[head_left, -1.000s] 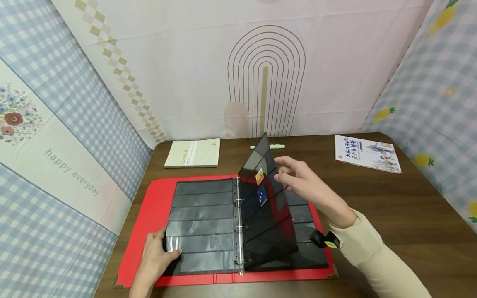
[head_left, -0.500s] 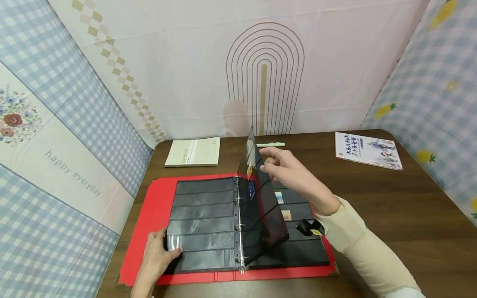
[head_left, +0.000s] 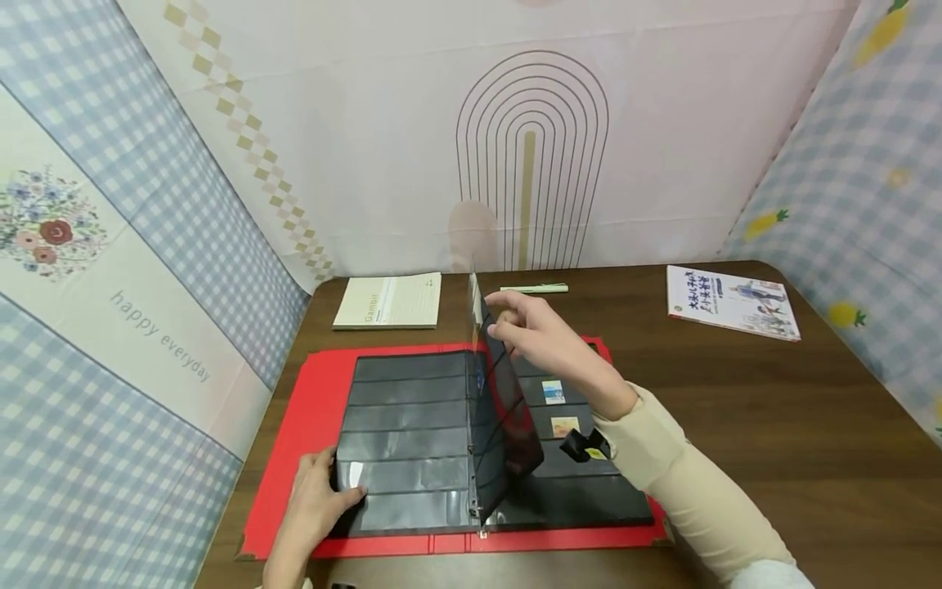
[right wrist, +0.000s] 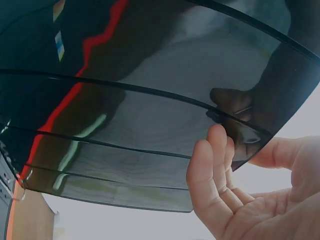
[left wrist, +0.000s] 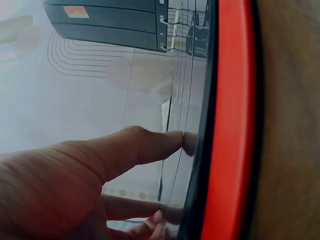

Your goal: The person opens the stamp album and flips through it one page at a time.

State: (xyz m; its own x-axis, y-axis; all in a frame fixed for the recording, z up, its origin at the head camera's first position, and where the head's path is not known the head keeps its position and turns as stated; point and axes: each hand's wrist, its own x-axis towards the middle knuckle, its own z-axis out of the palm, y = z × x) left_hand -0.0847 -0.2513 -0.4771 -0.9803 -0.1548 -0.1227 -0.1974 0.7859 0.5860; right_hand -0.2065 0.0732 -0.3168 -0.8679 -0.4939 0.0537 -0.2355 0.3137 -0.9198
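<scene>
On the stamp album (head_left: 305, 409), the right hand (head_left: 540, 334) pinches a leaf (head_left: 489, 446) now half turned, baring two stamps (head_left: 553, 392); the left hand (head_left: 315, 501), loosely spread, touches flat pages (head_left: 405, 425).

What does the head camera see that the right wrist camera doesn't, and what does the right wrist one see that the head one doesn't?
Only the head view shows the left hand and the white booklet.
Only the right wrist view shows the palm side of the right hand.
Both show that hand at the raised page.
</scene>
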